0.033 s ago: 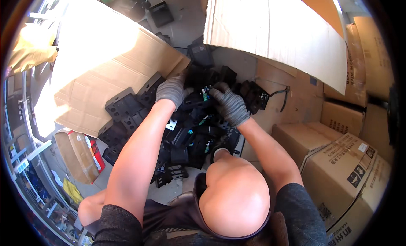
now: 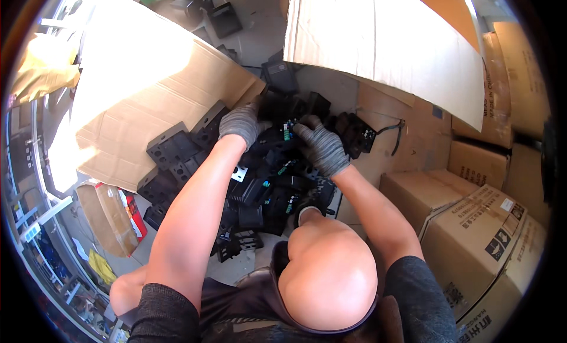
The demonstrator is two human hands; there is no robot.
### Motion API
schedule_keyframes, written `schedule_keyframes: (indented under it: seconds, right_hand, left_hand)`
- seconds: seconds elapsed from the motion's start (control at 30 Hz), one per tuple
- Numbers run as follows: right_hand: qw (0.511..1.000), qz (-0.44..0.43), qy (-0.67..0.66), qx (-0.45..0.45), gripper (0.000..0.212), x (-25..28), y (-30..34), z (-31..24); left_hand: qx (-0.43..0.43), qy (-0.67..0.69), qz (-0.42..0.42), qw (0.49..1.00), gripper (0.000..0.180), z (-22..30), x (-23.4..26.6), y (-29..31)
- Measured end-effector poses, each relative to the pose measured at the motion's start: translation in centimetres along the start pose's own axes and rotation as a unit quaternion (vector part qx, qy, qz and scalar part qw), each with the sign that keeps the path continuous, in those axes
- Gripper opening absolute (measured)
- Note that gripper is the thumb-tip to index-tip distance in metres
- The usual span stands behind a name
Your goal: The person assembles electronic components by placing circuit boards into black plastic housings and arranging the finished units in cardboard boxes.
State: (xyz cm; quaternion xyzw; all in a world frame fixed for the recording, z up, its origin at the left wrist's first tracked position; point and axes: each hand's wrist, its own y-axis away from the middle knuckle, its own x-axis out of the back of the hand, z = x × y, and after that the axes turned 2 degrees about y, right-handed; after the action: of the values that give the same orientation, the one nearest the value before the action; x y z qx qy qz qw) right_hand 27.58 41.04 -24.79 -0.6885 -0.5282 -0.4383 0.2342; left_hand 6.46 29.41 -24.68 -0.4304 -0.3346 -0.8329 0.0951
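Both my hands wear grey knitted gloves and reach into a heap of black electronic housings. My left hand [image 2: 239, 126] is closed at the far side of the heap, its fingertips partly lost against a dark, blurred part. Across from it, my right hand [image 2: 323, 147] curls its fingers at the right edge of a black electronic housing [image 2: 276, 141] with a green terminal strip. That housing lies between the two hands; its outline merges with the black pieces around it. More black housings [image 2: 171, 145] lie to the left of my left forearm.
A large cardboard sheet [image 2: 142, 113] leans at the left, and a white-faced carton flap [image 2: 384, 42] overhangs the far right. Stacked cartons [image 2: 472, 237] stand at my right. A black housing with a cable [image 2: 357, 135] lies beyond my right hand. My bare knee [image 2: 328, 275] is close below the heap.
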Motion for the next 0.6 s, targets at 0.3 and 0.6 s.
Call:
schedule_keyframes:
  seconds: [0.3, 0.6]
  right_hand:
    - [0.992, -0.114, 0.042, -0.032, 0.044, 3.8, 2.0, 2.2]
    - [0.979, -0.127, 0.035, -0.157, 0.078, 2.9, -14.2, 3.7]
  left_hand:
    - [-0.075, -0.102, 0.16, 0.979, 0.037, -3.1, 4.0, 2.6]
    - [0.096, -0.074, 0.063, 0.991, 0.055, -6.3, 5.0, 5.1]
